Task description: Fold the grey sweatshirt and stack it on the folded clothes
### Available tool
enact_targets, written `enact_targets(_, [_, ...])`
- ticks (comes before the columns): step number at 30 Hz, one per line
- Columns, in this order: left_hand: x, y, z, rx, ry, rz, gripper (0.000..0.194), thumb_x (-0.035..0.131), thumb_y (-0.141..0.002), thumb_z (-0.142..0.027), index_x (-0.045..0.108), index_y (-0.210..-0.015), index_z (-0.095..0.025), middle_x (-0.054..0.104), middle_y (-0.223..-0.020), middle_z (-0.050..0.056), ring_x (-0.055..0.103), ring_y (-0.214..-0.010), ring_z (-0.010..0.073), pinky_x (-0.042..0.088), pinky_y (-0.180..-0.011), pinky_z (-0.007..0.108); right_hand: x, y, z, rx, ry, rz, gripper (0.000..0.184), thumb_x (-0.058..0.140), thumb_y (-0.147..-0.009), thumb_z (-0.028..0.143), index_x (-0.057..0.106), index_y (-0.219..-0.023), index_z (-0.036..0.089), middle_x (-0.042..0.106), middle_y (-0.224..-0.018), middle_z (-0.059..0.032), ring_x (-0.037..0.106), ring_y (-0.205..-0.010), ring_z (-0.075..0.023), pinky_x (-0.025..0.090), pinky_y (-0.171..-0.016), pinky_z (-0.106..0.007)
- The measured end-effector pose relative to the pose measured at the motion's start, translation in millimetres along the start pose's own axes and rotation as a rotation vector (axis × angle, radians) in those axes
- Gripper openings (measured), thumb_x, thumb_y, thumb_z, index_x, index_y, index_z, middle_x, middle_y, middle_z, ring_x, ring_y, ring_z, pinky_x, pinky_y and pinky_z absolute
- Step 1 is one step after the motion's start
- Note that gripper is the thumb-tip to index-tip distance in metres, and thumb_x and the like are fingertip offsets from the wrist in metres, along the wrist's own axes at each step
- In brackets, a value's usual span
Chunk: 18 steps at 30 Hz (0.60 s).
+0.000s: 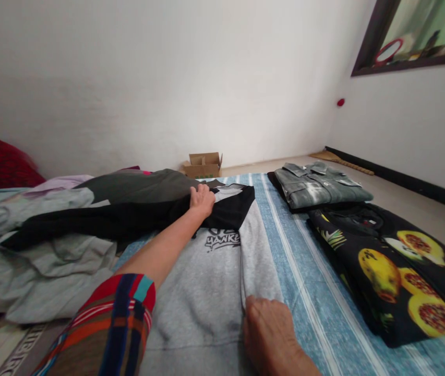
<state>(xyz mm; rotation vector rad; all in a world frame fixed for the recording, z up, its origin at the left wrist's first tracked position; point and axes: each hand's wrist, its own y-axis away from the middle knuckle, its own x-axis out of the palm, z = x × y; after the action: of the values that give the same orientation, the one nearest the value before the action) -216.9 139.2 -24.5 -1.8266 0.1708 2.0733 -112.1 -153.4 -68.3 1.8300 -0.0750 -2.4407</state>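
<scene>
At the lower left of the frame, our left arm (163, 250) runs out of a loose woven sleeve (122, 326), a plaid of broad red, navy blue, teal and orange bands crossed by thin white lines. At the bottom edge, our right hand (269, 334) shows bare.

The print on the grey sweatshirt (202, 292) is partly hidden behind the left hand (202, 201), and the garment's lower part runs off the bottom edge. That edge also cuts off the right hand (269, 334) at the wrist and the striped sleeve (116, 324). The fruit-print garment (386, 271) is cropped on the right, the framed picture (410, 36) at the top corner.
</scene>
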Motion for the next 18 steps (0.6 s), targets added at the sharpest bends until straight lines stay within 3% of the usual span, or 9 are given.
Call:
enact_targets(5, [26.3, 35, -64, 0.397, 0.138, 0.016, 0.021, 0.046, -0.087, -0.020, 0.063, -0.100, -0.020, 0.059, -0.113, 0.005, 0.051, -0.110, 0.0190, 0.038, -0.096, 0.030, -1, 3, 1, 0.027, 0.009, 0.013, 0.017, 0.048, -0.081, 0.010, 0.065, -0.085, 0.013, 0.070, -0.080, -0.0137, 0.068, -0.068, -0.0252, 0.046, -0.058, -0.031])
enact_targets(7, [40.4, 46, -84, 0.493, 0.184, 0.024, 0.022, 0.044, -0.090, -0.028, 0.059, -0.105, -0.023, 0.058, -0.115, 0.003, 0.051, -0.110, 0.0168, 0.040, -0.095, 0.028, 0, 6, 1, 0.018, -0.009, -0.014, 0.015, 0.050, -0.083, 0.016, 0.064, -0.085, 0.013, 0.070, -0.081, -0.0133, 0.067, -0.068, -0.0248, 0.046, -0.058, -0.031])
enact_targets(12, [59.5, 57, -98, 0.523, 0.219, 0.005, 0.031, 0.036, -0.094, -0.032, 0.050, -0.119, -0.018, 0.044, -0.136, 0.010, 0.038, -0.127, 0.0212, 0.033, -0.101, 0.037, 3, 18, -17, -0.071, -0.222, -0.123, 0.016, 0.052, -0.086, 0.028, 0.063, -0.081, 0.018, 0.067, -0.074, -0.0049, 0.064, -0.066, -0.0187, 0.043, -0.058, -0.025])
enact_targets(15, [51.8, 59, -98, 0.509, 0.215, -0.016, 0.026, 0.041, -0.092, -0.028, 0.052, -0.114, -0.018, 0.048, -0.131, 0.010, 0.038, -0.126, 0.0217, 0.032, -0.102, 0.037, 5, 25, -44, -0.166, -0.494, -0.326, 0.018, 0.046, -0.089, 0.025, 0.063, -0.088, 0.019, 0.062, -0.073, -0.0013, 0.060, -0.064, -0.0125, 0.043, -0.060, -0.021])
enact_targets(18, [36.1, 67, -101, 0.443, 0.206, -0.045, 0.021, 0.045, -0.088, -0.022, 0.055, -0.105, -0.015, 0.053, -0.121, 0.011, 0.042, -0.119, 0.0249, 0.034, -0.099, 0.039, 6, 33, -74, -0.205, -0.541, -0.453, 0.019, 0.043, -0.090, 0.022, 0.062, -0.090, 0.018, 0.061, -0.074, -0.0025, 0.058, -0.068, -0.0130, 0.045, -0.063, -0.023])
